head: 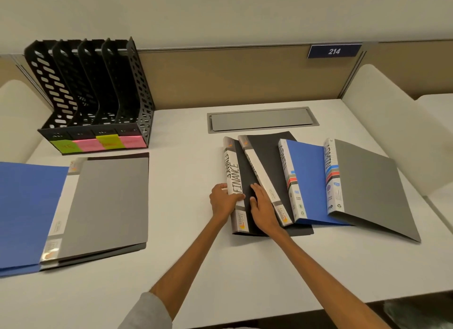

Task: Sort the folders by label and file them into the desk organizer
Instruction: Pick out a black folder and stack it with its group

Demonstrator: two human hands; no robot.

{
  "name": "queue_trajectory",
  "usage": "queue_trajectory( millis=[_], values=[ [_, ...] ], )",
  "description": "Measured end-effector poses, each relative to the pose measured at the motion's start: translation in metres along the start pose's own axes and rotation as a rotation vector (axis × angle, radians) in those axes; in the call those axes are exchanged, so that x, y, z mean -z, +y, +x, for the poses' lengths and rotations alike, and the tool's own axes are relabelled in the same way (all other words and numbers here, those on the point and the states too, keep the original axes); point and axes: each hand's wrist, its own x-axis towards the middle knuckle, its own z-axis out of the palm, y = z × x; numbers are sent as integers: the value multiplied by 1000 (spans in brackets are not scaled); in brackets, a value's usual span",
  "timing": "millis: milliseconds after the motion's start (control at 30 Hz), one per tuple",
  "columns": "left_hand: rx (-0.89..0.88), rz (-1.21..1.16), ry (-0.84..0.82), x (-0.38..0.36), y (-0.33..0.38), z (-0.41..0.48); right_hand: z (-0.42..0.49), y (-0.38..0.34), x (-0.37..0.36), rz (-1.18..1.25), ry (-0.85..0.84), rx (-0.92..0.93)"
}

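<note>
Two black folders lie overlapped at the table's middle. The nearer black FINANCE folder [232, 172] has its white spine gripped by my left hand [224, 200], thumb curled over the label. My right hand [263, 210] lies flat on its black cover, fingers straight. The second black folder [272, 157] sits partly under it. To the right lie a blue folder [310, 181] and a grey folder [370, 189], both with ADMIN on the spine. At the left a grey folder [107, 206] overlaps a blue folder [27, 213]. The black desk organizer [93, 98] stands at the back left, its slots empty.
Green and pink sticky labels [98, 143] run along the organizer's front. A grey cable flap [262, 119] is set into the table behind the folders. A beige partition with a blue 214 sign [333, 51] backs the desk. White dividers rise at both sides.
</note>
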Motion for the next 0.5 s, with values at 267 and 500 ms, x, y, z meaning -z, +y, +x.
queue_trajectory(
  millis=[267, 500],
  values=[
    [-132, -148, 90, 28, 36, -9, 17, -25, 8, 74, 55, -10],
    [-299, -184, 194, 77, 75, -18, 36, -55, -1, 260, 39, -192]
  ],
)
